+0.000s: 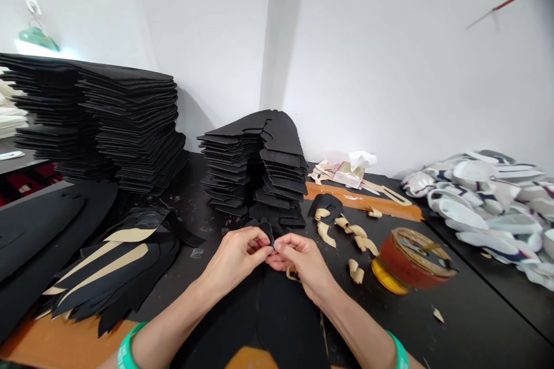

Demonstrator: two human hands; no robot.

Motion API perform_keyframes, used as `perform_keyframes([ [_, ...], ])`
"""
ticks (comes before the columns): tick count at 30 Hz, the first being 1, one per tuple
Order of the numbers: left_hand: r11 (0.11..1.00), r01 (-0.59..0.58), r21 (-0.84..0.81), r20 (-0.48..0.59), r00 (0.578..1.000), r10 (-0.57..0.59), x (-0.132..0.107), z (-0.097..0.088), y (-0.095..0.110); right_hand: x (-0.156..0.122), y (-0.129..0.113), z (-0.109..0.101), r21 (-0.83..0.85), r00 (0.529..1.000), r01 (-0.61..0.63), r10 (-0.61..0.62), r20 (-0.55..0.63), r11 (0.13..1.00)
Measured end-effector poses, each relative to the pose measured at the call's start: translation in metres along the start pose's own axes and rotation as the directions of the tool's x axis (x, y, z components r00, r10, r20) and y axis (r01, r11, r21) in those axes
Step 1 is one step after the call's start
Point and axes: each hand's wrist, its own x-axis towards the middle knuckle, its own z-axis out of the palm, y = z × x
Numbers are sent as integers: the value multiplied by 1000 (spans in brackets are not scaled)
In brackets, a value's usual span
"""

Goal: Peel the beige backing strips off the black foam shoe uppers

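My left hand (240, 251) and my right hand (305, 262) meet at the middle of the work surface. Thumb and fingers of each are pinched on the upper edge of a black, flat-cut fabric piece (285, 317). Its two long lobes spread down toward me. Under my right hand a curled tan strip (292, 274) shows in part; whether the fingers hold it I cannot tell. Just beyond my hands stands a stack of similar black cut pieces (281, 155).
Taller black stacks (130, 121) stand at the left, behind loose black and tan strips (125, 265). To the right are tan curled scraps (357, 271), a pot with a brownish lid (411, 259), a tissue pack (348, 174) and a heap of white shoe uppers (485, 202).
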Motion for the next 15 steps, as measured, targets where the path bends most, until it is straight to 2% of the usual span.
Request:
perform_keyframes([
  [6, 997, 37, -73, 31, 999, -35, -2, 0, -3, 0, 0, -2, -10, 1000, -18, 18, 4, 1000],
  [11, 998, 25, -64, 43, 999, -22, -3, -1, -1, 0, 0, -2, -51, 1000, -17, 17, 5, 999],
  [15, 999, 15, -43, 45, 999, -13, -2, -3, 1, 1, 3, -1, -110, 999, 31, -30, 10, 993],
])
